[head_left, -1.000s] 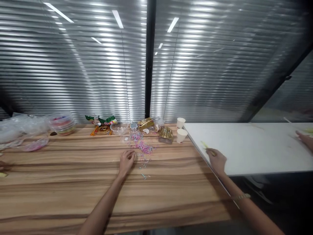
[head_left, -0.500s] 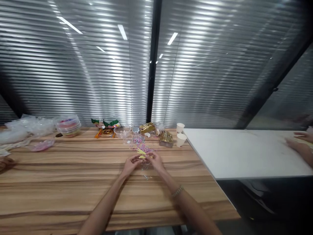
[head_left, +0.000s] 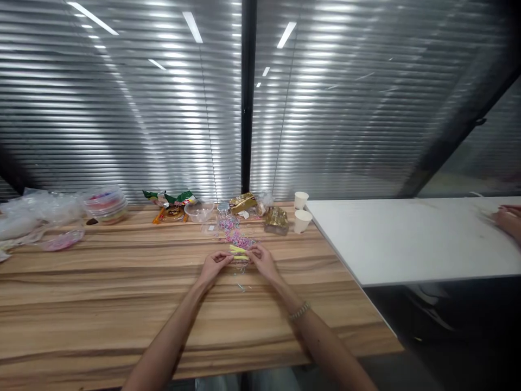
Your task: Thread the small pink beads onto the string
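A small yellow strip-like piece (head_left: 239, 250) is stretched between my two hands above the wooden table (head_left: 122, 304). My left hand (head_left: 215, 266) pinches its left side, fingers closed. On the right side, my right hand (head_left: 261, 260) grips it with closed fingers. Just beyond the hands lies a pile of pink and purple beads (head_left: 239, 239), with an open jar (head_left: 224, 214) of similar beads behind it. Small pale bits (head_left: 241, 287) lie on the table nearer to me. What exactly the yellow piece is made of cannot be made out.
Clear bowl (head_left: 199, 212), snack packets (head_left: 173, 206), gold wrappers (head_left: 277, 220) and two paper cups (head_left: 302, 221) line the back. Stacked tubs (head_left: 105, 203) and plastic bags (head_left: 40, 212) are back left. A white table (head_left: 399, 239) adjoins at right, with another person's hand (head_left: 508, 218) there.
The yellow piece is now more level between my hands. My hands have shifted slightly, and the view has tilted. The other person's hand at the left edge has left view.
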